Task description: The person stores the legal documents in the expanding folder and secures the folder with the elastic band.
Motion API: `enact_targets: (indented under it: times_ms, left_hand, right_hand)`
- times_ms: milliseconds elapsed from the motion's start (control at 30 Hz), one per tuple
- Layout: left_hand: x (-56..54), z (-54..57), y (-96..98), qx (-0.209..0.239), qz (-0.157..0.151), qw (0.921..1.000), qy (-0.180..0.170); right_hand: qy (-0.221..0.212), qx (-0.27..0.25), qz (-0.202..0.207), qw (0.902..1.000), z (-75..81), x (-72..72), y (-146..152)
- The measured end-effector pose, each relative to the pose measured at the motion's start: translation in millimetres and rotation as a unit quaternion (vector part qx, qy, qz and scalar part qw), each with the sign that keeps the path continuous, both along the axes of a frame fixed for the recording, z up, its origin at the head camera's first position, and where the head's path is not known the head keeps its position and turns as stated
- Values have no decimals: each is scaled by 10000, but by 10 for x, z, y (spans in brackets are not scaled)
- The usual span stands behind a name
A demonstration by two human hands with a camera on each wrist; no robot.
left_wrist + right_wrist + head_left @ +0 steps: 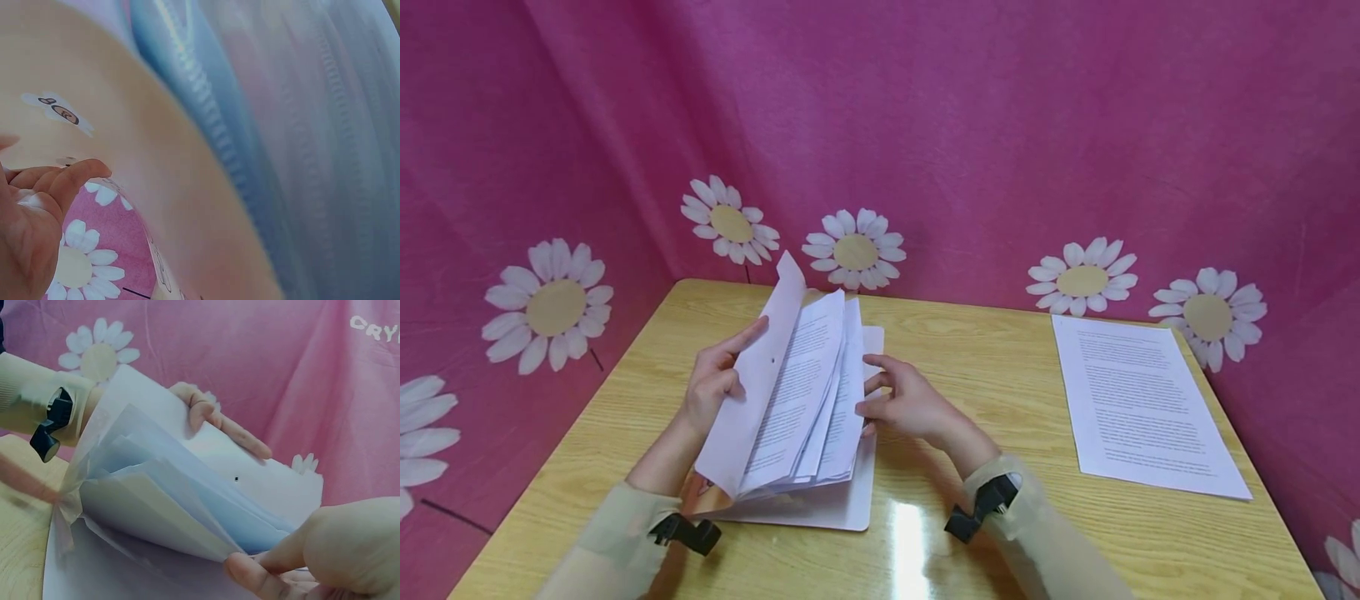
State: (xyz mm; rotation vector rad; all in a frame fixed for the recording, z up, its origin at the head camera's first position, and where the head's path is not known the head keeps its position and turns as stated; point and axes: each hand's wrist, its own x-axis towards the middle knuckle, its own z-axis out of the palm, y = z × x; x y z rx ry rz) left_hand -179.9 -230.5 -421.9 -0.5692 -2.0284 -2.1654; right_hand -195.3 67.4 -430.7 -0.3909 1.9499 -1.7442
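A folder (850, 510) with a pale inside and printed sheets (793, 379) between its covers lies on the table, partly opened. My left hand (711, 383) holds its raised front cover (758, 392) by the left edge. In the left wrist view the outside of this cover (181, 206) is beige with a small cartoon print, beside blurred translucent layers (300, 144). My right hand (910, 400) is at the right edge of the sheets, pinching some between thumb and fingers. In the right wrist view, fingertips (240, 565) lie right at the sheet edges, with the other fingers partly hidden.
A separate printed page (1150, 408) lies flat at the right side of the wooden table (970, 350). A pink curtain (925, 125) with white daisies hangs behind and to the left. Black devices (988, 504) are strapped at both wrists.
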Motion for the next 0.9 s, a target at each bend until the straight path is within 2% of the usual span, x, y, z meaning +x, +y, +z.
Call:
enact_targets:
  times_ms: [100,233,367,533,900]
  left_hand:
    - [-2,7,1,12,-21,10000,5]
    - [-10,11,1,19,-38,10000,11]
    - [-5,4,11,27,-72,10000,15]
    - [1,3,17,72,-100,9999,-6]
    - [15,25,9,119,-154,9998,-70]
  right_hand:
    - [97,157,-21,9998,46,16,45]
    - [120,30,26,9999,109,33,68]
    - [-30,-178,74,9998,93,33,50]
    - [-326,-234,-115,9991,21,20,7]
    - [-684,-686,-193,9951,22,23,-70]
